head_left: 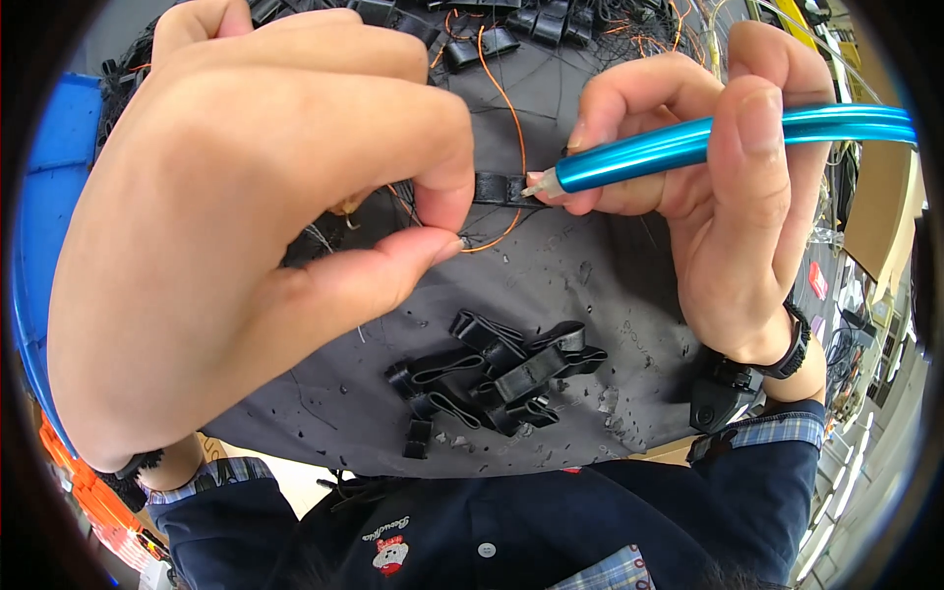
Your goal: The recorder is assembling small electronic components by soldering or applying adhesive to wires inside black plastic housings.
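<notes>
"Where's the work?"

"A black strap (500,188) lies between two bare hands, beyond the middle of the grey cloth (600,280) toward its far edge."

"And the room around it?"

"A stretch of scrap-flecked cloth runs from the strap down to a pile of black loops (528,374) by the near edge, with more open cloth on the pile's right. More loops (562,22) and loose threads crowd the far side. A blue bin (64,187) stands past the left edge."

"The left hand (246,197)?"

"Arched over the cloth's left side, back of the hand uppermost, thumb and forefinger pinching an orange wire (522,147) just beside the strap's left end. From that pinch the wire bows toward the near edge, then crosses near the strap's right end and climbs to the far side."

"And the right hand (733,206)?"

"Raised at the cloth's right side, wrist bent, fingers curled around a shiny blue pen (639,154). Its pale tip points left at the strap's right end; whether it touches, I can't tell."
</notes>
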A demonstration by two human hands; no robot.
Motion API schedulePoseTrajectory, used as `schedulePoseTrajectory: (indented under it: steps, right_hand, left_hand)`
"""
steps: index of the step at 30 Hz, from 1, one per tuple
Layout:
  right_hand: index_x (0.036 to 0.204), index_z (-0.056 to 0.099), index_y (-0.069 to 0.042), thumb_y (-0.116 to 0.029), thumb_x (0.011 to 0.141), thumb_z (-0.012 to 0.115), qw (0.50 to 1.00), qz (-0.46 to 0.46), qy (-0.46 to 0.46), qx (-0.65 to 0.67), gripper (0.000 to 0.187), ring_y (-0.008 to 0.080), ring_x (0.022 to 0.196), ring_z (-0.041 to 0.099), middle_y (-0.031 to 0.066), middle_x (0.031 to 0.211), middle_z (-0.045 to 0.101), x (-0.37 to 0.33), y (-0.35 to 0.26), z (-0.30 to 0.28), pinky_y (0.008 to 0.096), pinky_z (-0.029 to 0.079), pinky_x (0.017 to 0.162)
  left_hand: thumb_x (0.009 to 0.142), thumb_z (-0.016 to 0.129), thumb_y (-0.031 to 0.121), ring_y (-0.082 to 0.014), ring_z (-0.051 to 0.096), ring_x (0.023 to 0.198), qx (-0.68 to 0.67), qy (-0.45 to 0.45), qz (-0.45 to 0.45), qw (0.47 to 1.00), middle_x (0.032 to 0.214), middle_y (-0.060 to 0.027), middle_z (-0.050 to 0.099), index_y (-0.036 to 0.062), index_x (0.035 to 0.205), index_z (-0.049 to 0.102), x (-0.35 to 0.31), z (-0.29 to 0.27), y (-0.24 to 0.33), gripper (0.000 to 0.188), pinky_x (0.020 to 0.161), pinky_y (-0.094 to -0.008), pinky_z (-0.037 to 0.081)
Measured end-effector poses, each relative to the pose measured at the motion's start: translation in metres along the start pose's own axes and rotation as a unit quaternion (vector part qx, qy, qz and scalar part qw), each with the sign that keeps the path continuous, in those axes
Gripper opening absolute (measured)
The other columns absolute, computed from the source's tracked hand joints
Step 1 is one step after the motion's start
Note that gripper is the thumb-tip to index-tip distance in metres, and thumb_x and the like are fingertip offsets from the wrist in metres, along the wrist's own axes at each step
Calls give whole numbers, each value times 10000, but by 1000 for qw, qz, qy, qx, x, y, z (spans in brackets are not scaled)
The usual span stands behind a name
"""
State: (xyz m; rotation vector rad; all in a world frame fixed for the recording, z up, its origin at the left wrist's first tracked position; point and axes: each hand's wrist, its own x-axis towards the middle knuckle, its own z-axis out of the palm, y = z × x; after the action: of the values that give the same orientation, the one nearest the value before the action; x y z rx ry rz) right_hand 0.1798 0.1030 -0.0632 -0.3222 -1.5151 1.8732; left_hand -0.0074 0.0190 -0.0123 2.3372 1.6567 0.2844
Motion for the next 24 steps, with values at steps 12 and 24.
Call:
schedulePoseTrajectory:
  steps: [12, 24]
  right_hand:
    - [1062, 218, -79, -391, 964, 267, 970, 88, 58, -217, 331, 246, 661, 601, 242, 872, 515, 0, -15, 8, 398, 580, 653]
    - [1074, 213, -77, -382, 967, 260, 976, 74, 45, -198, 327, 249, 659, 605, 244, 875, 515, 0, -15, 8, 397, 579, 654]
  left_hand:
    - [515, 711, 132, -130, 353, 591, 1, -9, -12, 1000, 621, 17, 341, 117, 645, 558, -3, -4, 0, 201, 678, -300, 223]
    - [586, 711, 80, -138, 370, 609, 27, -13, -13, 999, 636, 21, 378, 108, 707, 526, 0, 6, 5, 222, 732, -319, 239]
